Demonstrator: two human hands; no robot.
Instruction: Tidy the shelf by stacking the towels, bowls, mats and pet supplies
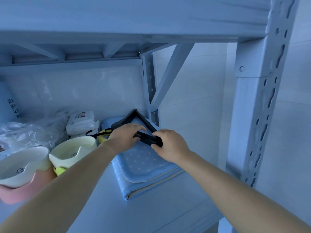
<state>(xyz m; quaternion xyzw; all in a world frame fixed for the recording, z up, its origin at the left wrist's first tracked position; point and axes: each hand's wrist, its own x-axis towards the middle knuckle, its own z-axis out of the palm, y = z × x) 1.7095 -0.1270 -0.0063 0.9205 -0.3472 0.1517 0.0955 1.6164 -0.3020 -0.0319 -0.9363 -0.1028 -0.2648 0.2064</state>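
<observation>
Folded blue mats with white dots (143, 165) lie stacked on the white shelf (151, 216), toward its right end. On top of them rests a black folded strap, bent into a triangle (134, 117). My left hand (125, 137) and my right hand (170, 145) both grip the near end of this strap, fingers curled round it. A black clip and a yellow handle (102, 134) stick out to the left of my left hand. Two cream pet bowls (74, 152) (21, 165) stand at the left, the nearer one stacked on a pink bowl (25, 190).
White wipe packs (82, 121) and a crumpled clear plastic bag (32, 132) lie at the back left. A shelf post (262, 98) stands at the right, a diagonal brace (170, 76) behind the mats, and the upper shelf (134, 36) hangs close overhead.
</observation>
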